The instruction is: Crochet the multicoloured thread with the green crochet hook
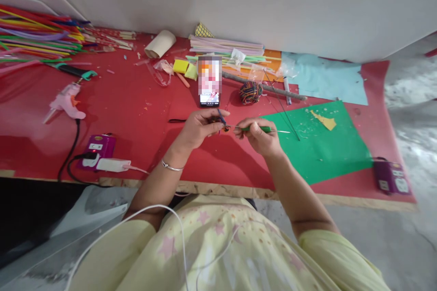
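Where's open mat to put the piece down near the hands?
Bare red mat lies between the glue gun, the phone and the left hand. The green sheet is mostly open. The back edge by the straws is crowded.

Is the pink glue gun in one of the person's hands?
No, the pink glue gun lies on the red table, far to the left of both hands.
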Demonstrator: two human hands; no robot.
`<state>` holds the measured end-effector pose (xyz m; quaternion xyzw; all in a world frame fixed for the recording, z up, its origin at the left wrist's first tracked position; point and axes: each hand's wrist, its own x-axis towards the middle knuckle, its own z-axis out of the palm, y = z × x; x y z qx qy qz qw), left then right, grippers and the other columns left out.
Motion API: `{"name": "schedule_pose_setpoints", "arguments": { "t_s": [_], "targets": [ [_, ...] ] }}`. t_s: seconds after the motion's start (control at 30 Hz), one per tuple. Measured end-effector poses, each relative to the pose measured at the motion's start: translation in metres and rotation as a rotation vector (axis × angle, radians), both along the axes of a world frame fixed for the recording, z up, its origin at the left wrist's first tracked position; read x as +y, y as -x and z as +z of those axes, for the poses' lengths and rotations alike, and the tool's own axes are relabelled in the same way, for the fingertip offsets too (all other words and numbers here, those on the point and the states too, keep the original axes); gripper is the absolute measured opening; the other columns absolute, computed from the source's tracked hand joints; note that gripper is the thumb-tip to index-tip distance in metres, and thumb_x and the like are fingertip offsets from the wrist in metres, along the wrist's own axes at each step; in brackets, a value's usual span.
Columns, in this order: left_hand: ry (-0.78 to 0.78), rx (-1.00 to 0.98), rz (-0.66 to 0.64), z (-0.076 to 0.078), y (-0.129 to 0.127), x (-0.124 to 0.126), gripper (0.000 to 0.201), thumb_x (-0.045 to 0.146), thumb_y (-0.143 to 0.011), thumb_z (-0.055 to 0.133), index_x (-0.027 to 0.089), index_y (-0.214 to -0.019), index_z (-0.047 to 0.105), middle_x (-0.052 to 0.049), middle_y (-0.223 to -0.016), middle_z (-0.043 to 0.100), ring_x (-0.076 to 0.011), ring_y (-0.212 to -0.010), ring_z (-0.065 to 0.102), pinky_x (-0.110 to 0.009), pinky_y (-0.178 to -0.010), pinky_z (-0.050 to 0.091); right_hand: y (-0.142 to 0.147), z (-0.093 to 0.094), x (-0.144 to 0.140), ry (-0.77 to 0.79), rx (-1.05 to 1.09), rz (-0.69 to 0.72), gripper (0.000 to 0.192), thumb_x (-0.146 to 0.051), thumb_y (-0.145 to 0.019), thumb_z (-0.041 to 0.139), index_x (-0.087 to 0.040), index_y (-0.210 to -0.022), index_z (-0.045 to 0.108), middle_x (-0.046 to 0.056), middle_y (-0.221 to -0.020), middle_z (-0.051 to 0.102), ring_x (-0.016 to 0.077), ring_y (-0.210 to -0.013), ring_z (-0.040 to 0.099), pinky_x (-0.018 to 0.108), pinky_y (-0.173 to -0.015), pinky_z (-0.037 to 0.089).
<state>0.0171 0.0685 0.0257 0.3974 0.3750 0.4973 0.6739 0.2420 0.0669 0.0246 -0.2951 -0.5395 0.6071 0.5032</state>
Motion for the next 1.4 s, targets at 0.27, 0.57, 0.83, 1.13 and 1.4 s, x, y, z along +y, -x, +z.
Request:
{"name": "schedule_pose_setpoints", "arguments": {
  "t_s": [0.27, 0.57, 0.83, 1.13, 1.4],
  "targets": [
    [-0.078, -0.024, 0.113, -0.008, -0.014, -0.003, 0.042, 0.033, -0.069, 0.1, 0.023, -0.108, 0.088, 0.0, -0.072, 0.07, -0.0074, -0.057, 0.053, -0.021, -0.056, 0.04, 0.032, -0.009, -0.022, 0.003, -0.034, -0.215, 0.026, -0.05, -0.095, 0.082, -0.029, -0.109, 0.085, 0.003, -0.092, 0.086, 0.0173, -0.076, 0.078, 0.031, -0.07, 0.064],
    [-0.216, 0.187, 0.37, -0.007, -0.018, -0.007, 0.036, 0.026, -0.078, 0.092, 0.026, -0.114, 0.087, 0.001, -0.085, 0.074, -0.01, -0.073, 0.061, -0.023, -0.071, 0.049, 0.041, -0.002, -0.021, -0.099, -0.182, -0.382, 0.021, -0.045, -0.1, 0.076, -0.032, -0.112, 0.088, 0.006, -0.12, 0.075, 0.0139, -0.084, 0.071, 0.025, -0.059, 0.057],
    [-0.139, 0.027, 0.308, -0.005, -0.016, -0.007, 0.031, 0.037, -0.081, 0.092, 0.025, -0.109, 0.087, 0.001, -0.073, 0.07, -0.0068, -0.053, 0.05, -0.023, -0.052, 0.041, 0.052, -0.005, -0.019, 0.102, -0.034, -0.322, 0.028, -0.052, -0.093, 0.081, -0.026, -0.102, 0.088, 0.003, -0.096, 0.076, 0.0141, -0.078, 0.068, 0.024, -0.056, 0.055],
    [-0.092, -0.059, 0.422, -0.002, -0.02, -0.004, 0.032, 0.034, -0.071, 0.098, 0.023, -0.098, 0.085, 0.004, -0.066, 0.07, -0.0046, -0.048, 0.046, -0.021, -0.048, 0.037, 0.073, -0.004, -0.018, 0.236, 0.048, -0.461, 0.043, -0.041, -0.069, 0.099, -0.026, -0.104, 0.081, -0.003, -0.08, 0.078, 0.0114, -0.06, 0.065, 0.024, -0.052, 0.057],
    [0.202, -0.328, 0.305, 0.002, -0.015, 0.005, 0.034, 0.026, -0.067, 0.098, 0.02, -0.088, 0.073, 0.005, -0.071, 0.071, 0.0005, -0.043, 0.035, -0.015, -0.039, 0.019, 0.078, -0.012, -0.002, 0.733, 0.389, -0.235, 0.023, -0.026, -0.071, 0.091, -0.018, -0.08, 0.071, -0.002, -0.072, 0.075, 0.0071, -0.06, 0.066, 0.013, -0.05, 0.057]
  ]
}}
